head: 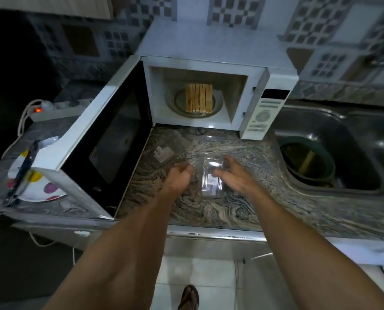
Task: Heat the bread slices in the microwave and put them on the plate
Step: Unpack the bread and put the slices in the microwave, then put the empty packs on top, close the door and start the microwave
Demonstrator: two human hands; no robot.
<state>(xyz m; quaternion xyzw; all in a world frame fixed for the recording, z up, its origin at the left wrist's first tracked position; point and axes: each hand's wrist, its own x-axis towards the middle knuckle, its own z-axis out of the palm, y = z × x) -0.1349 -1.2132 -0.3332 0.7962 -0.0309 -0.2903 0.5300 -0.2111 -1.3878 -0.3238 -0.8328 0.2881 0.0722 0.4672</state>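
Note:
Several bread slices [198,98] stand on edge in a row on the glass turntable inside the white microwave [211,61], whose door [110,139] hangs wide open to the left. The white plate with coloured dots [45,191] lies on the counter left of the door, half hidden by it. My left hand [179,177] hovers with curled fingers at the left edge of a clear plastic container [211,175] on the counter; blur hides whether it grips it. My right hand [233,173] is at the container's right side with relaxed, nearly straight fingers.
A dark utensil [24,168] lies across the plate. A clear bag with a label [164,152] lies on the marbled counter [242,211]. To the right a steel sink [354,130] holds a green bowl [307,162]. A power strip [52,110] sits at the back left.

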